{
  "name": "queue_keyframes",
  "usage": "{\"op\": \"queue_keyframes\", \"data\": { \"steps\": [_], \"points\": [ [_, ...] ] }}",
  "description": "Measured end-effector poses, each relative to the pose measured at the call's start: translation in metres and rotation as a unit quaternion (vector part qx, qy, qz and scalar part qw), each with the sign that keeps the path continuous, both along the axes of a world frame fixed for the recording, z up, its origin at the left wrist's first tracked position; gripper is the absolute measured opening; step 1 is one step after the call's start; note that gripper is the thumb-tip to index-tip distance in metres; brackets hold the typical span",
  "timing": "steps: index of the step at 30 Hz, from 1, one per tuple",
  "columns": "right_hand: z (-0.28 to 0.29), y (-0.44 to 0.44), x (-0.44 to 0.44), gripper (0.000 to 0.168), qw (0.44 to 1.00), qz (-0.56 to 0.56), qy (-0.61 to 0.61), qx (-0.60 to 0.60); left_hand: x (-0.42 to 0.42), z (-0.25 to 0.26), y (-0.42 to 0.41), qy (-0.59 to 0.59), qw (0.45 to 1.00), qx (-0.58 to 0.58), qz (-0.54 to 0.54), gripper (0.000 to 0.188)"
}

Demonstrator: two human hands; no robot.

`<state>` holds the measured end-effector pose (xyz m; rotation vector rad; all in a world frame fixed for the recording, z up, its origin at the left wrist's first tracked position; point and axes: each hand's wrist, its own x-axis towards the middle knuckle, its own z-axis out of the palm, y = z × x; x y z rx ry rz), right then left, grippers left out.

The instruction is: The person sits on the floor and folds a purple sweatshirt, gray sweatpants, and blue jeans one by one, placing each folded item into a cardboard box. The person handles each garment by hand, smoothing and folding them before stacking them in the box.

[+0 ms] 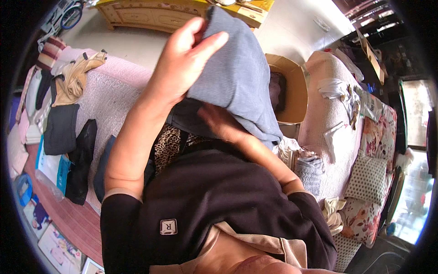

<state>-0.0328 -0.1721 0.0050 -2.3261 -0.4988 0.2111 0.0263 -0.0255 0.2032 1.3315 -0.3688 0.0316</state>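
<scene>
My left hand (190,58) is raised and pinches the edge of a grey-blue ribbed garment (239,72) between thumb and fingers. The cloth hangs folded from there towards the right, its lower end near my right forearm. My right hand (219,121) is under the garment's lower edge, blurred, its fingertips hard to make out; whether it grips cloth I cannot tell. Below it, dark cloth (191,118) lies across my lap, over leopard-print fabric (167,147).
An open cardboard box (294,92) with dark cloth inside stands ahead to the right. Tan clothing (73,78), folded dark cloth (61,128) and a black garment (82,161) lie on the left seat. Folded grey textile (309,171) sits at right. A wooden table (143,15) is ahead.
</scene>
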Motion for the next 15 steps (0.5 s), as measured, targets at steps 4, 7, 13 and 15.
{"op": "queue_keyframes", "data": {
  "steps": [4,7,13,15],
  "points": [
    [-0.063,-0.139,0.027,0.058,0.949,-0.262,-0.09,-0.149,0.009,-0.064,0.037,0.085,0.992,0.043,0.083,0.025],
    [-0.099,-0.2,0.002,0.057,0.915,-0.324,-0.011,-0.242,0.008,-0.181,0.082,0.327,0.925,0.1,0.163,0.026],
    [-0.12,-0.215,-0.003,0.054,0.906,-0.334,-0.001,-0.26,0.003,-0.241,0.101,0.253,0.954,0.07,0.141,0.025],
    [-0.123,-0.215,0.003,0.054,0.905,-0.333,-0.007,-0.263,0.005,-0.225,0.101,0.269,0.954,0.062,0.117,0.025]
  ]
}}
